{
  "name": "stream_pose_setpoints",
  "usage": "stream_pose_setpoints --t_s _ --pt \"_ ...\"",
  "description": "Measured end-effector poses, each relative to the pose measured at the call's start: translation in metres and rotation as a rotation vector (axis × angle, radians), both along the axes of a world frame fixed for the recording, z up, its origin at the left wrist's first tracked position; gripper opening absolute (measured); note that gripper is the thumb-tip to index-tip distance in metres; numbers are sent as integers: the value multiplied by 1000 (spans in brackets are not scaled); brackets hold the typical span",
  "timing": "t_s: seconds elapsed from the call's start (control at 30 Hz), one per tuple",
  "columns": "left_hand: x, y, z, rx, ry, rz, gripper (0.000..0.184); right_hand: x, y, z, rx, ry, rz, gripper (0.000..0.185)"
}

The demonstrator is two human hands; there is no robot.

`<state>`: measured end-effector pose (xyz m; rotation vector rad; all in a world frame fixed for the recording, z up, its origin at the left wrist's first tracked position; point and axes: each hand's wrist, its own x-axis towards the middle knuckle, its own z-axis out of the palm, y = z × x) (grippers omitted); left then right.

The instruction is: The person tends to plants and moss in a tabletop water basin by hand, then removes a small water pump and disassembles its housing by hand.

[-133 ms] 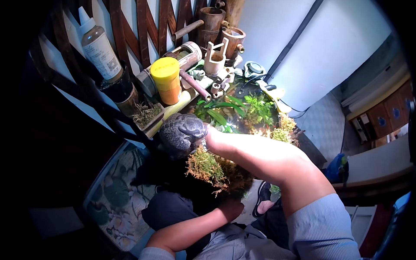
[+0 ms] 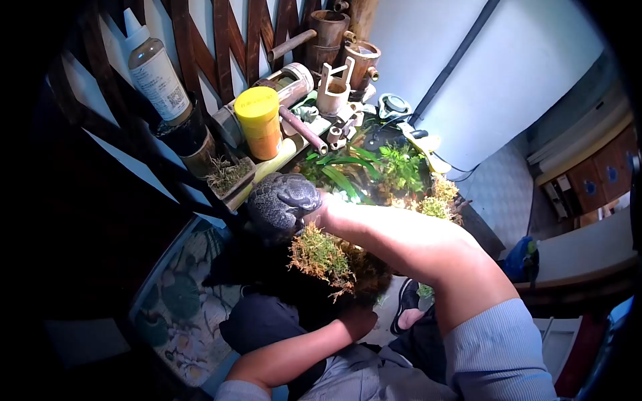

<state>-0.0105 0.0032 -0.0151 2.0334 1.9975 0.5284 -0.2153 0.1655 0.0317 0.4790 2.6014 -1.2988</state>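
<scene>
A dark grey, rough-skinned toad figurine (image 2: 282,204) sits at the near left edge of a planted water basin. My right hand (image 2: 319,212) reaches across to the figurine's right side and appears to touch it. Its fingers are hidden by the figurine and glare, so I cannot tell whether they grip it. Green and orange moss (image 2: 322,257) grows over the near rim, below my right forearm. My left hand (image 2: 361,322) is low in shadow beneath the moss, close to my knee. Its fingers are too dark to make out.
Behind the figurine stand a yellow-lidded jar (image 2: 257,123), a nozzle bottle (image 2: 158,77) in a dark cup, and bamboo spouts (image 2: 328,40). Leafy plants (image 2: 401,167) fill the water (image 2: 384,137). A dark pole (image 2: 455,60) slants up behind the basin.
The view has shifted very slightly. Otherwise both hands and the toad figurine look the same.
</scene>
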Motion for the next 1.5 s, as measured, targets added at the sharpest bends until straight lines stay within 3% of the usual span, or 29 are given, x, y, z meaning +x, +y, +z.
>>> stream_pose_setpoints --t_s 0.13,0.2,0.23,0.3,0.4,0.6,0.83,1.0,1.13,1.23,1.47,1.5 --pt "4 2 11 -24 -6 -2 14 -26 15 -56 -562 -173 -225 26" --pt "4 1 8 9 2 -1 14 -36 27 -54 -1132 -316 -447 29" --pt "3 0 5 40 9 1 13 -35 28 -56 -1134 -316 -443 29" --pt "5 -2 3 35 -11 2 13 -25 27 -57 -400 -28 27 21" --pt "6 -2 7 33 -38 -7 13 -16 20 -53 70 140 287 17" --pt "9 -5 6 40 -56 -18 13 1 4 -28 14 11 140 19" --pt "10 -4 13 -73 -79 -8 15 -15 6 -5 -472 -360 -259 22" --pt "10 -3 15 -116 -88 -22 16 -21 8 -14 -519 -339 -180 22" --pt "9 -5 18 -175 -202 -11 17 -20 6 -24 -301 -227 39 22" --pt "7 -1 12 -141 -178 -22 17 -14 8 -17 19 -118 265 23" --pt "1 8 17 -141 -70 -108 19 -7 19 43 808 54 887 23" --pt "-2 11 28 -225 -171 -18 27 -5 18 57 877 72 961 23"
